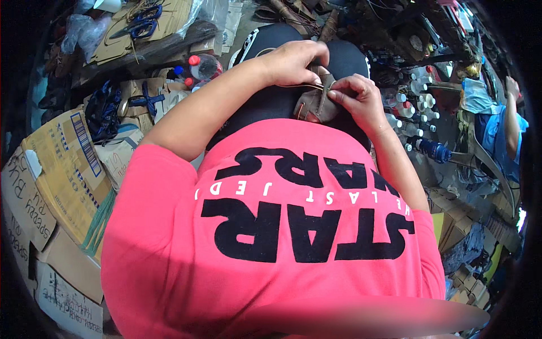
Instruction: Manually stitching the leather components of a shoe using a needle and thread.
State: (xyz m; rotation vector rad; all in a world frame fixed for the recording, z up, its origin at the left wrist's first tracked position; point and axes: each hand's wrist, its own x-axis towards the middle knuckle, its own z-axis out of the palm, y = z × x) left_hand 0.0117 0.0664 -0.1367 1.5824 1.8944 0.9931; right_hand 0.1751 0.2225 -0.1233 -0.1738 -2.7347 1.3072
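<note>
Both hands work a small brown leather piece (pixel 316 101) resting on the person's lap, over dark trousers. The left hand (pixel 293 61) curls over its top edge, fingers closed on the leather. The right hand (pixel 358 97) pinches its right side between thumb and fingertips.

At the left edge, tan cardboard boxes (pixel 56 169) with dark printing are stacked on the floor. Above them lies a flat cardboard sheet with blue-handled scissors (pixel 141 22) on it. A clear plastic bottle with a red cap (pixel 203 65) lies near the left forearm. Small white bottles (pixel 420 99) cluster to the right.
</note>
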